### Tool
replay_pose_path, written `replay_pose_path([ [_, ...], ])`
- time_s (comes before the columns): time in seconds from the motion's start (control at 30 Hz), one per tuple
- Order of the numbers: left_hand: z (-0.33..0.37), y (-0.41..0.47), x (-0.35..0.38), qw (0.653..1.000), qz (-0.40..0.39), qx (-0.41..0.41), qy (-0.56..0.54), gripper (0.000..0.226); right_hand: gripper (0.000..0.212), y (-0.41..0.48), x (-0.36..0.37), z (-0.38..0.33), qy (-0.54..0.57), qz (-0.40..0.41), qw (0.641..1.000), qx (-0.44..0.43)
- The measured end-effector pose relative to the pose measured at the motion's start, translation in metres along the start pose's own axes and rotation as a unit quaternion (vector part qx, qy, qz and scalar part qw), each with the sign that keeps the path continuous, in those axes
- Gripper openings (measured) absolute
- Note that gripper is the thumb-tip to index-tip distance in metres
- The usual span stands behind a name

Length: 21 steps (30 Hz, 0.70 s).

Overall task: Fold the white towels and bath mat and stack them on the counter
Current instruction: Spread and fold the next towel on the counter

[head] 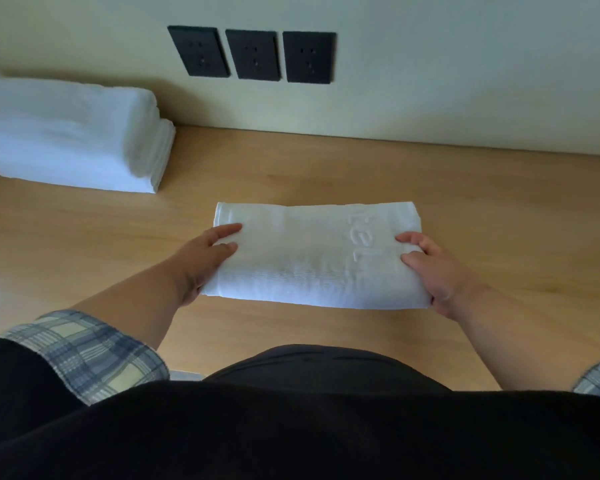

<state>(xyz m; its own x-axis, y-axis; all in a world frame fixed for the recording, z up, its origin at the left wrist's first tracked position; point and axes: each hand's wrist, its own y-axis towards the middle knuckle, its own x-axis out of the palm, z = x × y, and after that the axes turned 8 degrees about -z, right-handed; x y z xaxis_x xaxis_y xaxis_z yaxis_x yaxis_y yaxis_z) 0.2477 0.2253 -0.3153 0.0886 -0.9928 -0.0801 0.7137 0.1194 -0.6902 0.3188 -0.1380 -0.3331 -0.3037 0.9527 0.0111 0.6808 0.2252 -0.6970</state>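
Observation:
A folded white bath mat [312, 258] with raised lettering lies on the wooden counter [465, 209] in front of me. My left hand [201, 261] grips its left end, thumb on top and fingers tucked under the edge. At the right end my right hand [433, 271] holds the mat the same way, thumb on top. A stack of folded white towels [70, 136] sits at the back left of the counter, against the wall.
Three black wall sockets [253, 55] are set in the pale wall behind the counter. Bare wood stretches to the right of the mat and between the mat and the towel stack. My dark top fills the bottom of the view.

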Motion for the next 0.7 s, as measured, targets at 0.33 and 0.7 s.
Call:
replay_pose_path([
  [0.33,-0.002,-0.058,-0.125,0.996,0.044,0.057,-0.045,0.033,0.047,-0.003,0.117,-0.053,0.007,-0.049,0.996,-0.071],
  [0.7,-0.014,-0.081,-0.364,0.997,0.020,0.049,-0.064,0.034,0.046,0.005,0.339,-0.081,0.044,-0.076,0.994,-0.070],
])
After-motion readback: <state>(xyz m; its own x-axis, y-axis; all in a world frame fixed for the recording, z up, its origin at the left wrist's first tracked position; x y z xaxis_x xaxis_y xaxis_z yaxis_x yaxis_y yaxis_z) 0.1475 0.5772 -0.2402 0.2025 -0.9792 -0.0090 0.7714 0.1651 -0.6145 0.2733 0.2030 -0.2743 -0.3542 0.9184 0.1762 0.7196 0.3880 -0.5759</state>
